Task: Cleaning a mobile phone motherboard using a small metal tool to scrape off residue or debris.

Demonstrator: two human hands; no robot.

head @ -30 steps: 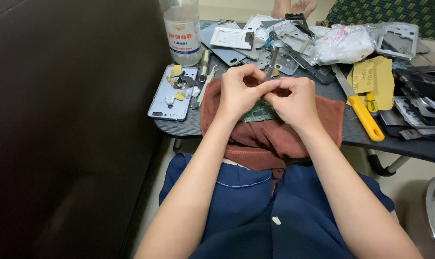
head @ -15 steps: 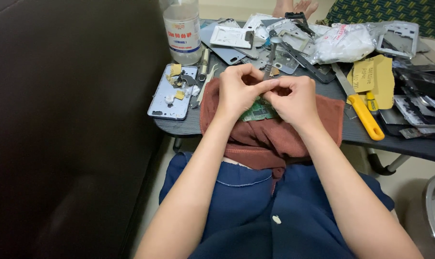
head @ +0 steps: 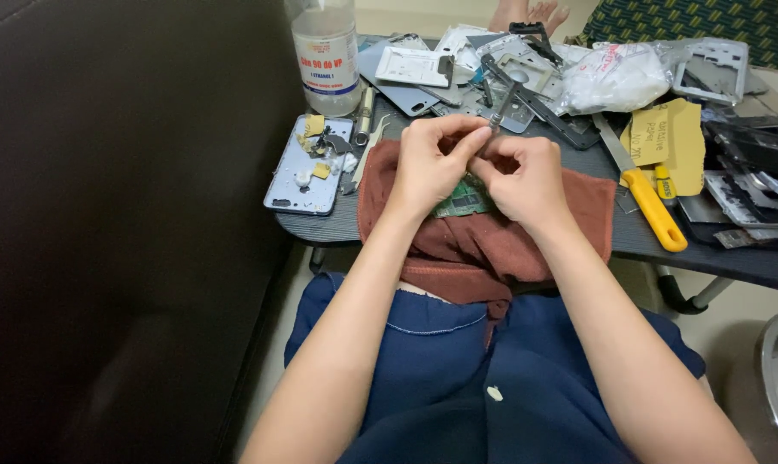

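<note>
Green circuit board (head: 463, 199) lay on the brown towel (head: 492, 241) at the worktop (head: 320, 225) edge, under both hands. Left hand (head: 428, 167) and right hand (head: 526, 176) pinched a thin screwdriver (head: 502, 107). Light, stiff, probably fragile board; best held by its edges.

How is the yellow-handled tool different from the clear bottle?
The yellow-handled tool lies flat on the table's right side; the clear bottle stands upright at the back left. The tool is slim with a metal blade; the bottle is wide, see-through and labelled. Neither is touched by a hand.
</note>
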